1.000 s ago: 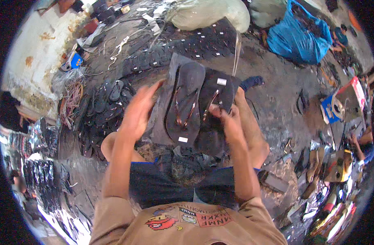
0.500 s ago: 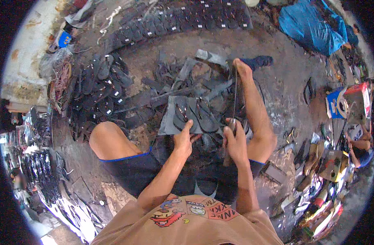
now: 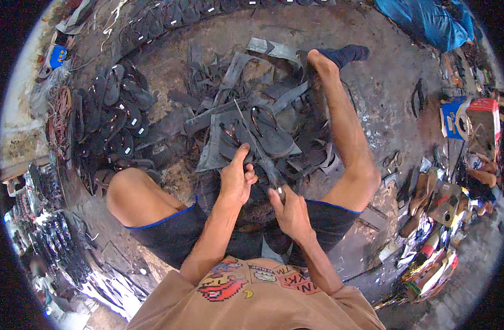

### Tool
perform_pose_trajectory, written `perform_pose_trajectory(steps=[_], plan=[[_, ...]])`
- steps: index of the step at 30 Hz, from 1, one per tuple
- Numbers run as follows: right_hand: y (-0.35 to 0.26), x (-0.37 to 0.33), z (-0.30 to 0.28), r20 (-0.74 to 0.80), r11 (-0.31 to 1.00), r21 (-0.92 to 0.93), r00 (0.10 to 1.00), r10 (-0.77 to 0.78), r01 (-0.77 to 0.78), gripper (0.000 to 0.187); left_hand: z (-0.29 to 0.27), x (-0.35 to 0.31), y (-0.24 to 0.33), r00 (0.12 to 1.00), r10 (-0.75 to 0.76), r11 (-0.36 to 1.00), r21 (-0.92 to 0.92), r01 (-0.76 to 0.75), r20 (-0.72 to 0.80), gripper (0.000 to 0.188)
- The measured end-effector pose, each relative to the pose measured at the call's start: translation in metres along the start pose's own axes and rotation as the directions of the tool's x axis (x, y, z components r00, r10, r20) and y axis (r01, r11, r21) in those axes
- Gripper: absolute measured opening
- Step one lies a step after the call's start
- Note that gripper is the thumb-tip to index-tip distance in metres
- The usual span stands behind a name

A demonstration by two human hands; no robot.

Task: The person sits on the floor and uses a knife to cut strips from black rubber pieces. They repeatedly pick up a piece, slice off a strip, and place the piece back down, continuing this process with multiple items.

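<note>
My left hand (image 3: 237, 180) grips the near edge of a dark rubber sheet (image 3: 209, 157), its thumb on top by the left flip-flop (image 3: 229, 144). A second black flip-flop (image 3: 276, 142) lies to the right on the same sheet, both with thin shiny straps. My right hand (image 3: 292, 213) is closed round the handle of a long-bladed knife (image 3: 257, 144). The blade points away from me and slants left across the sheet, between the two flip-flops. Whether its edge is in the rubber, I cannot tell.
Dark rubber offcuts (image 3: 235, 74) are heaped just beyond the sheet. A pile of finished-looking flip-flops (image 3: 114, 110) lies to the left, with a row of more (image 3: 180, 15) at the far side. My bare leg (image 3: 348, 121) stretches out on the right, and a blue-and-red box (image 3: 455, 122) stands beyond it.
The knife has swung from upright at the right of the sheet to slanting left between the flip-flops. My right hand has come left and nearer; the view has tilted down.
</note>
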State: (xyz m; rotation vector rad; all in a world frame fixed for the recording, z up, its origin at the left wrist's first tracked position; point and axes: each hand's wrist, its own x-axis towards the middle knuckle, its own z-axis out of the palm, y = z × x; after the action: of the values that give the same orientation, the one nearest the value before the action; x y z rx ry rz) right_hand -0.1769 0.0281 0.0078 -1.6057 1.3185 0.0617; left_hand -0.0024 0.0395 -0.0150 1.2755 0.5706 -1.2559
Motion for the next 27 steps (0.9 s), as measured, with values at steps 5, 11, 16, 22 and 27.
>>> perform_pose_trajectory(steps=[5, 11, 16, 22, 27], plan=[[0.023, 0.066, 0.022, -0.059, 0.981, 0.029, 0.980, -0.191, 0.193, 0.038, -0.006, -0.001, 0.000, 0.999, -0.045, 0.999, 0.010, 0.045, 0.000, 0.033], [0.084, 0.133, 0.056, -0.037, 0.888, 0.244, 0.919, -0.393, 0.389, 0.032, -0.008, 0.002, -0.002, 0.996, -0.086, 0.996, -0.008, 0.087, 0.038, 0.032], [0.087, 0.162, 0.069, 0.051, 0.896, 0.243, 0.917, -0.396, 0.373, 0.037, -0.015, 0.004, 0.000, 0.988, -0.067, 0.997, -0.035, 0.073, 0.139, 0.033], [0.037, 0.163, 0.116, -0.087, 0.904, 0.122, 0.912, -0.402, 0.410, 0.045, -0.019, -0.017, 0.004, 0.995, -0.069, 0.995, -0.073, 0.074, 0.069, 0.029], [-0.021, 0.196, 0.071, -0.192, 0.932, 0.104, 0.926, -0.324, 0.347, 0.052, -0.052, -0.121, 0.017, 0.974, -0.035, 0.980, 0.200, -0.011, 0.225, 0.034]])
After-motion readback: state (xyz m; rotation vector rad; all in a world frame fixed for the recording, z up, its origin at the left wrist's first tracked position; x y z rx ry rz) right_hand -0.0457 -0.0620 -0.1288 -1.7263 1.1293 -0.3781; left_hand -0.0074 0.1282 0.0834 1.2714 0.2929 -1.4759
